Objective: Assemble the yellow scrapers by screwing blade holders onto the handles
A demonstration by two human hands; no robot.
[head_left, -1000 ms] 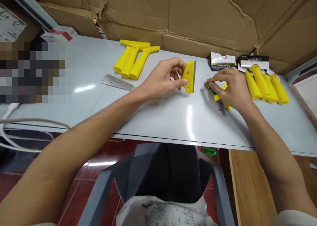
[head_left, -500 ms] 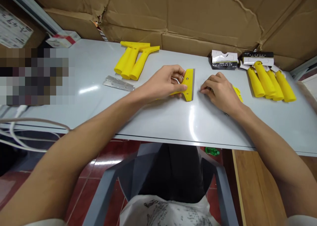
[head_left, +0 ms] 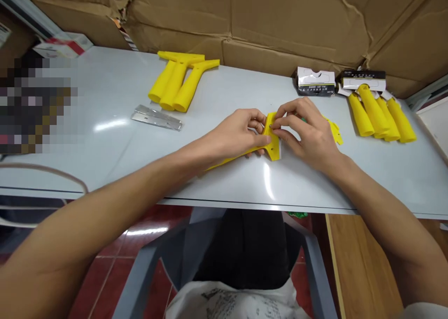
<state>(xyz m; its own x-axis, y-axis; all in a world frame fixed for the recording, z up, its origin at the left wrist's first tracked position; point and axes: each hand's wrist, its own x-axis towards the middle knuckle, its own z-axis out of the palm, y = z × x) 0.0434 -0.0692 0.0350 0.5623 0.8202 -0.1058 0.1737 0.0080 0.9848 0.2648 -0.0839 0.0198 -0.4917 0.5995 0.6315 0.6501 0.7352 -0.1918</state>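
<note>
Grip of the left hand (head_left: pixel 241 135) is wrapped around a yellow plastic T-shaped scraper (head_left: pixel 275 144), over the glossy pale surface (head_left: pixel 227 183). Fingertips of the right hand (head_left: pixel 311 131) meet at its broad end; whether they pinch anything, I cannot tell. Farther out lie thin silver metal blades (head_left: pixel 157 118), three yellow plastic T-shaped handles (head_left: pixel 177 83) and a black-and-white cardboard box (head_left: pixel 316 82).

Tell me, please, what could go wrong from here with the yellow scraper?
The yellow scraper could twist if the left grip loosens, because the right grip also touches it. Anything small hidden in the right grip's pinch might drop. The flat metal pieces lying near the left forearm might get brushed aside.
</note>
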